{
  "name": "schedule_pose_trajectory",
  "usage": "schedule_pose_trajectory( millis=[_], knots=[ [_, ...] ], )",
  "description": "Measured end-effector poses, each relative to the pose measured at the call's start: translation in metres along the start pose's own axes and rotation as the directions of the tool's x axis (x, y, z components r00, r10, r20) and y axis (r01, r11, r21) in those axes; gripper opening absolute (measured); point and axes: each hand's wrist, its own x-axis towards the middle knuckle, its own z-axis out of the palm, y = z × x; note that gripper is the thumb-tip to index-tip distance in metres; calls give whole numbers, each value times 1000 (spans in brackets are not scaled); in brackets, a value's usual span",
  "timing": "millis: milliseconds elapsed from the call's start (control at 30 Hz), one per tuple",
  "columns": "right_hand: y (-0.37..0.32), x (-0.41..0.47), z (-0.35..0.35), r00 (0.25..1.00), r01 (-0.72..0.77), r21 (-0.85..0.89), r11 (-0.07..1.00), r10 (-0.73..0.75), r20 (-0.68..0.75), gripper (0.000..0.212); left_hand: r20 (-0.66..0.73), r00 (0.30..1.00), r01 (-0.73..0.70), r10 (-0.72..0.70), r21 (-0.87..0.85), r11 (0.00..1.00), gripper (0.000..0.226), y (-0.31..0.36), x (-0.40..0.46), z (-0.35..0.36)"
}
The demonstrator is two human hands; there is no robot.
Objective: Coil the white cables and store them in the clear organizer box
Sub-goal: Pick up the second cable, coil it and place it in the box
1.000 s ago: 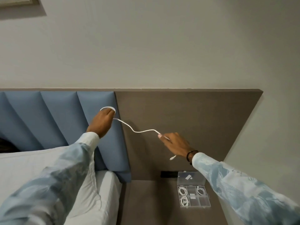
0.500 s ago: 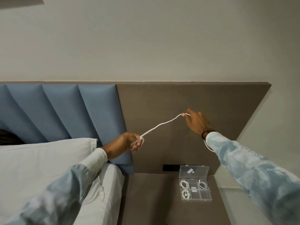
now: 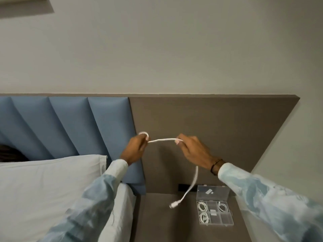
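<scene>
White thin charging cable (image 3: 164,140) spans both closed hands: left hand (image 3: 135,149) pinches its loops, right hand (image 3: 194,151) grips it. At five o'clock, the lidded clear plastic organizer box (image 3: 225,220) lies open.

Both arms up in front, bent in toward each other. Left hand (image 3: 134,149) fisted round a cable (image 3: 164,140) loop, right hand (image 3: 194,151) pinching it, wrist cocked down.
</scene>
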Motion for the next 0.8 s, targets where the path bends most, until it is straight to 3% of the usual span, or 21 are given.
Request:
schedule_pose_trajectory(
  millis=[67, 133, 200, 267, 333, 400, 433, 467, 533, 567, 600, 667, 800],
  knots=[
    [2, 15, -14, 997, 25, -54, 998, -29, -73, 26, 218, 975, 38, -34, -18, 999, 28, 7, -16, 18],
    [7, 29, -22, 991, 22, -100, 995, -34, -128, 26, 307, 938, 240, -159, -248, 938, 38, 28, -27, 35],
    [19, 38, -26, 982, -41, -86, 995, 24, -187, 24, 374, 905, 394, -201, -567, 723, 45, 54, -31, 42],
    [30, 35, -22, 972, -114, -8, 993, 110, -207, 26, 384, 916, 397, -113, -838, 375, 40, 77, -26, 35],
    [29, 20, -6, 982, -128, 23, 992, 129, -134, 33, 310, 949, 314, -56, -946, 87, 35, 92, -10, 21],
    [15, 2, 16, 998, -65, 20, 998, 65, 7, 38, 206, 973, 201, -101, -978, -59, 35, 98, 12, 11],
    [6, -5, 26, 997, -24, 22, 999, 22, 70, 38, 150, 976, 143, -158, -988, -51, 35, 98, 21, 9],
    [-5, -10, 34, 993, 18, 12, 1000, -19, 115, 37, 77, 970, 91, -231, -995, 50, 35, 95, 28, 10],
    [-23, -13, 38, 984, 94, -33, 995, -88, 158, 29, -100, 945, 72, -313, -867, 493, 34, 81, 33, 14],
    [-28, -10, 33, 981, 113, -40, 993, -105, 163, 25, -153, 951, 80, -268, -716, 694, 33, 75, 32, 18],
    [-31, -4, 25, 981, 118, -41, 992, -111, 158, 21, -148, 969, 81, -198, -567, 820, 33, 68, 28, 22],
    [-31, 11, 4, 989, 107, -62, 992, -100, 106, 20, -3, 993, 106, -118, -422, 900, 35, 61, 19, 29],
    [-19, 39, -35, 994, 98, -101, 990, -101, -34, 21, 274, 951, 271, -144, -516, 812, 42, 64, 6, 36]
  ],
)
